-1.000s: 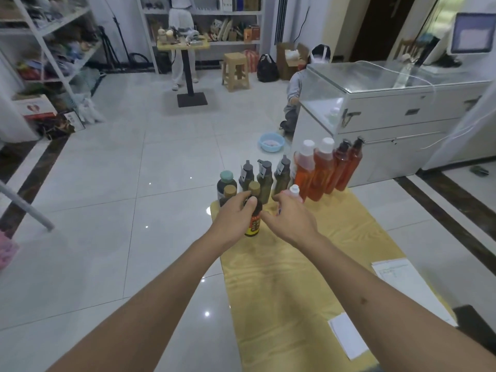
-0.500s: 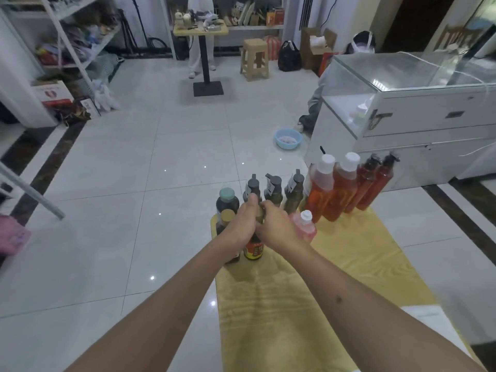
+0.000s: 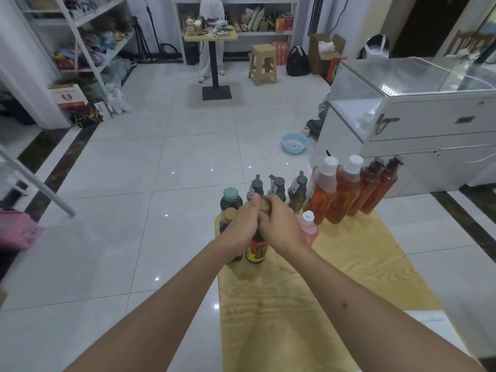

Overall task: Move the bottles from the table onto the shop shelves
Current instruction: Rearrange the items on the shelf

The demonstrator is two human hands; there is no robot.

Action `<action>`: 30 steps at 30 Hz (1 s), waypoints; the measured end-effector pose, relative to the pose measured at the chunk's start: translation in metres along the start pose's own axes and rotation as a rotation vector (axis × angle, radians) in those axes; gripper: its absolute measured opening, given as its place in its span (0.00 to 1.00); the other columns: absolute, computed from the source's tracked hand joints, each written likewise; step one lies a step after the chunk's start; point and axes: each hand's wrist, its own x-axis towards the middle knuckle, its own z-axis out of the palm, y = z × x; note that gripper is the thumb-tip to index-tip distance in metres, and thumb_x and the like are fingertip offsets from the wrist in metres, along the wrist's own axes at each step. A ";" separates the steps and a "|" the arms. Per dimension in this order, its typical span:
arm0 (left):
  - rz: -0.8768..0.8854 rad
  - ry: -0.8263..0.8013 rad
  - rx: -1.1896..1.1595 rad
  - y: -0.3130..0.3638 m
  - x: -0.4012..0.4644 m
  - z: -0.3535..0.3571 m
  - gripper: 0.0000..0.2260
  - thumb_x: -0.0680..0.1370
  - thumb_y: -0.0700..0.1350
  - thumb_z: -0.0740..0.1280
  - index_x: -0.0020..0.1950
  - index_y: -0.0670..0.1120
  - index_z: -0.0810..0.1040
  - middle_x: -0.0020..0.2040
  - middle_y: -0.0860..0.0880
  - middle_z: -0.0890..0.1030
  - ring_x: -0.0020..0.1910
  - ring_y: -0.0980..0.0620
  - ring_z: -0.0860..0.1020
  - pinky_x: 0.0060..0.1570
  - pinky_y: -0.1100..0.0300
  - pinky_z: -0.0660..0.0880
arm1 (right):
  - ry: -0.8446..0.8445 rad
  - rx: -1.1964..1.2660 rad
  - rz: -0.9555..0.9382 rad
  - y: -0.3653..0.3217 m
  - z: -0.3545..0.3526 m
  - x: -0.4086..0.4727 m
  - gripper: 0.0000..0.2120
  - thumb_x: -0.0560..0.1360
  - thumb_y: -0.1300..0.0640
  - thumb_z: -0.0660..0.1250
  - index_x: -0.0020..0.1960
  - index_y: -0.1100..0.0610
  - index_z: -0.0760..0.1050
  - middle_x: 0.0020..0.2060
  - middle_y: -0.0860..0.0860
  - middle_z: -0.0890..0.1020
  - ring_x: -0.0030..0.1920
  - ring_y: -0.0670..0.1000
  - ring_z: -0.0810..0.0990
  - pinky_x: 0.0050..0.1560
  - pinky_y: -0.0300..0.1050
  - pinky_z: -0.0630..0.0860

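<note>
Gripping the dark bottle [image 3: 257, 251] at the table's [image 3: 349, 264] far end, head view | left hand [image 3: 241, 221] curled round its neck, right hand [image 3: 279, 224] wrapped beside the gold cap [image 3: 266, 204] | step: pickup, bottle apparently not yet lifted | next: raise it clear of the neighbouring pink bottle [image 3: 308, 229], carry to the shelves [image 3: 88, 44].

Both bare forearms reach from the near edge toward the middle of the scene, converging so the 2 hands meet side by side. The left hand [image 3: 243, 221] comes in from the near left, back of the hand up, fingers curled downward in a grip. The right hand [image 3: 279, 224] comes in from the near right, fingers likewise curled, its knuckles touching the left hand's. Both wrists are held nearly straight.
</note>
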 end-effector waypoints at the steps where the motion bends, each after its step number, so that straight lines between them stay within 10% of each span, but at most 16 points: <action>1: 0.023 0.008 -0.011 0.002 -0.009 -0.002 0.21 0.87 0.55 0.48 0.58 0.45 0.77 0.41 0.51 0.81 0.49 0.54 0.82 0.40 0.67 0.75 | 0.024 0.020 -0.017 -0.005 -0.004 -0.006 0.17 0.79 0.54 0.66 0.68 0.53 0.73 0.58 0.50 0.82 0.60 0.54 0.79 0.58 0.53 0.76; 6: 0.147 0.016 0.049 0.002 -0.051 -0.016 0.25 0.84 0.62 0.45 0.61 0.54 0.79 0.57 0.49 0.84 0.59 0.52 0.80 0.67 0.46 0.74 | 0.153 0.215 -0.065 -0.028 -0.020 -0.039 0.18 0.79 0.50 0.67 0.67 0.50 0.70 0.55 0.47 0.82 0.58 0.52 0.79 0.59 0.52 0.75; 18: 0.491 0.165 0.162 -0.012 -0.174 -0.090 0.13 0.78 0.46 0.73 0.62 0.46 0.80 0.55 0.51 0.84 0.55 0.55 0.83 0.58 0.57 0.80 | 0.193 0.539 -0.312 -0.117 -0.040 -0.152 0.14 0.74 0.53 0.75 0.59 0.48 0.81 0.47 0.41 0.83 0.50 0.38 0.81 0.53 0.35 0.78; 30: 0.409 0.572 0.182 -0.048 -0.283 -0.190 0.11 0.82 0.47 0.67 0.64 0.48 0.79 0.59 0.49 0.82 0.61 0.49 0.79 0.65 0.49 0.76 | -0.192 0.629 -0.551 -0.208 0.033 -0.207 0.07 0.80 0.51 0.68 0.57 0.50 0.79 0.47 0.45 0.84 0.48 0.43 0.83 0.47 0.37 0.80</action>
